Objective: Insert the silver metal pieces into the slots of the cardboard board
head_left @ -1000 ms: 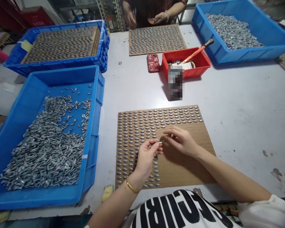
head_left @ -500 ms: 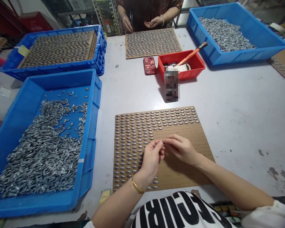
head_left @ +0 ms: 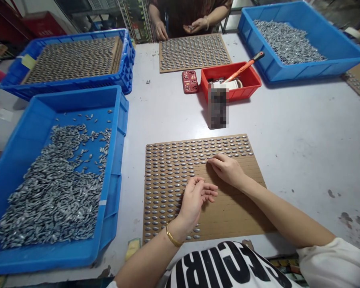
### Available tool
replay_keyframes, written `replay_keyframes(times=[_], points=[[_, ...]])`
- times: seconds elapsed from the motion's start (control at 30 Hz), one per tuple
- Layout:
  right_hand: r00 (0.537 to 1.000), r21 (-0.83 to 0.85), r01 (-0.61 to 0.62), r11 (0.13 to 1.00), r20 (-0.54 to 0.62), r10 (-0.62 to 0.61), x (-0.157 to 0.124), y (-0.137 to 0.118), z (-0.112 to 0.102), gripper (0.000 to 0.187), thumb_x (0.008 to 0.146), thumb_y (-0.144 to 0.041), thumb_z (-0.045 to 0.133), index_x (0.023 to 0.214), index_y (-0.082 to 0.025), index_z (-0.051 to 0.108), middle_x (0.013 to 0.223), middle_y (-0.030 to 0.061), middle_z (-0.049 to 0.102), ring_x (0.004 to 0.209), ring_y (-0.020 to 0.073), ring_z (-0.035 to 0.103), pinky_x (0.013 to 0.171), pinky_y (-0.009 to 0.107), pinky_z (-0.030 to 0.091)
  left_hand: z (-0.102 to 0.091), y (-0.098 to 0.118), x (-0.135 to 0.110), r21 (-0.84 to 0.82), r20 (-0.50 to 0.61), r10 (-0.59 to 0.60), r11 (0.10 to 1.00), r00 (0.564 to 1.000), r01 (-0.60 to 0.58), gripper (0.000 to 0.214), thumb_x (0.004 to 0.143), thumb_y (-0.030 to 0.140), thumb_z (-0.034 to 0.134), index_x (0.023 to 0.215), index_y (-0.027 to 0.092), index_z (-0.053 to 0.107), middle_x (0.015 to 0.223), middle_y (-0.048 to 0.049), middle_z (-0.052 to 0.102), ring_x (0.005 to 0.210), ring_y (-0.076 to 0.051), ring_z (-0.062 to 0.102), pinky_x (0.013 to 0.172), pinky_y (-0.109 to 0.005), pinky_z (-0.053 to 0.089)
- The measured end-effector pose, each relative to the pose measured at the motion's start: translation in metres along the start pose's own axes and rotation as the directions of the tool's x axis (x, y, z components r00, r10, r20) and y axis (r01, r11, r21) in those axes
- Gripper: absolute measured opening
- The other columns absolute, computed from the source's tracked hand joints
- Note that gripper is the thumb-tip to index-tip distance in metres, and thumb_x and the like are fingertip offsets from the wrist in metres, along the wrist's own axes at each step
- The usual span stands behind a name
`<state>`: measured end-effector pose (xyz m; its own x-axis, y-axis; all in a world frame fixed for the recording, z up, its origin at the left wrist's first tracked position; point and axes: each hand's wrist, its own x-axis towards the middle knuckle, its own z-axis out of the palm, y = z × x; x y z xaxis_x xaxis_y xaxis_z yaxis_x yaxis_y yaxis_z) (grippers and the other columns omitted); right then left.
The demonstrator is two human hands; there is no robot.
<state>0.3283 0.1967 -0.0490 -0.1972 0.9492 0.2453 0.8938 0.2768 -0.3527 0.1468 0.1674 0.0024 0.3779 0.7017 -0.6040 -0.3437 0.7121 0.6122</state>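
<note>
My left hand (head_left: 195, 198) hovers over a brown cardboard sheet (head_left: 237, 212), thumb close against the index finger and the other fingers stretched out. Whatever lies in its palm is hidden. Farther up, my right hand (head_left: 228, 170) has its fingertips pinched together at the end of a partial row, touching the sheet; a small grey metal piece there is mostly covered by the fingers. Spindle-shaped grey metal pieces (head_left: 165, 173) stand in neat rows along the sheet's left side and far edge. Bare grooved cardboard shows at the right and near middle.
A blue bin (head_left: 109, 192) of loose metal pieces stands left, with a blue crate (head_left: 127, 66) of filled sheets behind. A red box (head_left: 243, 94), red case (head_left: 190, 82) and blurred object (head_left: 218, 108) lie ahead. Another blue bin (head_left: 306, 72) is far right. Opposite, a person's hands work above a filled sheet (head_left: 195, 52).
My right hand has moved from my left hand's fingertips up to the sheet, at the end of a row. The left hand stays in place, its outer fingers now stretched out.
</note>
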Motion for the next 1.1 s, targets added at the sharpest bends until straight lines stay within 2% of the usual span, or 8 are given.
replay_keyframes(times=[0.17, 0.3, 0.5, 0.63, 0.77, 0.9, 1.0, 1.1], points=[[1.0, 0.111, 0.025, 0.994, 0.015, -0.027, 0.001, 0.008, -0.004, 0.022, 0.093, -0.016, 0.045, 0.096, -0.021, 0.066, 0.091, 0.0061, 0.065, 0.079, 0.0149, 0.06, 0.067, 0.024, 0.046, -0.003, 0.001, 0.001, 0.088, -0.039, 0.025, 0.996, 0.999, -0.022, 0.032, 0.072, 0.037, 0.072, 0.091, 0.015, 0.06, 0.067, -0.0007, 0.062, 0.053, -0.008, 0.053, 0.05, -0.019, 0.039], [0.998, 0.172, 0.055, 0.983, 0.028, -0.061, 0.002, 0.011, -0.004, 0.021, 0.094, -0.018, 0.045, 0.098, -0.021, 0.065, 0.093, 0.0057, 0.065, 0.079, 0.0149, 0.06, 0.067, 0.025, 0.046, -0.005, -0.001, 0.002, 0.092, -0.059, 0.033, 0.995, 0.998, -0.027, 0.031, 0.069, 0.037, 0.074, 0.09, 0.014, 0.066, 0.069, -0.0004, 0.06, 0.055, -0.007, 0.05, 0.049, -0.018, 0.037], [0.994, -0.034, 0.068, 0.997, 0.089, -0.065, 0.004, 0.008, -0.005, 0.02, 0.092, -0.016, 0.046, 0.095, -0.02, 0.065, 0.09, 0.006, 0.062, 0.075, 0.0146, 0.056, 0.06, 0.024, 0.039, -0.007, -0.005, 0.005, 0.121, -0.039, 0.073, 0.99, 0.997, -0.067, 0.029, 0.07, 0.033, 0.074, 0.092, 0.014, 0.071, 0.065, 0.0006, 0.056, 0.057, -0.007, 0.048, 0.051, -0.018, 0.038], [0.993, -0.152, 0.099, 0.983, 0.081, -0.087, 0.003, 0.004, -0.003, 0.018, 0.09, -0.015, 0.047, 0.089, -0.019, 0.064, 0.086, 0.0061, 0.06, 0.071, 0.0142, 0.051, 0.058, 0.024, 0.034, -0.006, -0.006, 0.006, 0.123, -0.048, 0.07, 0.99, 0.996, -0.064, 0.028, 0.069, 0.03, 0.074, 0.092, 0.015, 0.073, 0.07, -0.0023, 0.061, 0.062, -0.009, 0.051, 0.053, -0.019, 0.04], [0.992, -0.195, 0.111, 0.975, 0.079, -0.097, 0.003, 0.003, -0.001, 0.018, 0.09, -0.014, 0.047, 0.085, -0.018, 0.064, 0.082, 0.0059, 0.058, 0.069, 0.0141, 0.049, 0.058, 0.025, 0.032, -0.005, -0.004, 0.004, 0.126, -0.052, 0.062, 0.991, 0.997, -0.055, 0.027, 0.07, 0.028, 0.073, 0.093, 0.014, 0.071, 0.079, -0.0052, 0.065, 0.067, -0.01, 0.056, 0.058, -0.02, 0.045], [0.991, -0.205, 0.095, 0.974, 0.112, -0.073, 0.006, 0.002, -0.004, 0.02, 0.091, -0.014, 0.046, 0.085, -0.018, 0.064, 0.081, 0.0057, 0.058, 0.068, 0.014, 0.049, 0.058, 0.025, 0.033, -0.005, -0.004, 0.003, 0.115, -0.033, 0.084, 0.99, 0.996, -0.08, 0.026, 0.071, 0.029, 0.073, 0.09, 0.014, 0.065, 0.074, -0.0044, 0.067, 0.065, -0.011, 0.06, 0.059, -0.022, 0.046], [0.994, -0.115, 0.048, 0.992, 0.101, -0.036, 0.006, -0.002, -0.011, 0.02, 0.092, -0.015, 0.045, 0.091, -0.018, 0.065, 0.086, 0.0067, 0.06, 0.073, 0.0151, 0.053, 0.06, 0.025, 0.037, -0.006, -0.004, 0.004, 0.098, -0.026, 0.111, 0.989, 0.993, -0.108, 0.024, 0.07, 0.028, 0.074, 0.085, 0.015, 0.061, 0.072, -0.0034, 0.067, 0.063, -0.011, 0.06, 0.059, -0.022, 0.047], [0.999, 0.173, -0.011, 0.985, 0.038, 0.004, 0.0, -0.012, -0.022, 0.019, 0.093, -0.02, 0.047, 0.102, -0.019, 0.064, 0.098, 0.0079, 0.062, 0.084, 0.0167, 0.058, 0.068, 0.026, 0.044, -0.008, -0.002, 0.005, 0.094, -0.056, 0.162, 0.983, 0.985, -0.156, 0.021, 0.07, 0.027, 0.075, 0.082, 0.015, 0.062, 0.066, 0.0003, 0.063, 0.06, -0.009, 0.057, 0.059, -0.02, 0.046]])
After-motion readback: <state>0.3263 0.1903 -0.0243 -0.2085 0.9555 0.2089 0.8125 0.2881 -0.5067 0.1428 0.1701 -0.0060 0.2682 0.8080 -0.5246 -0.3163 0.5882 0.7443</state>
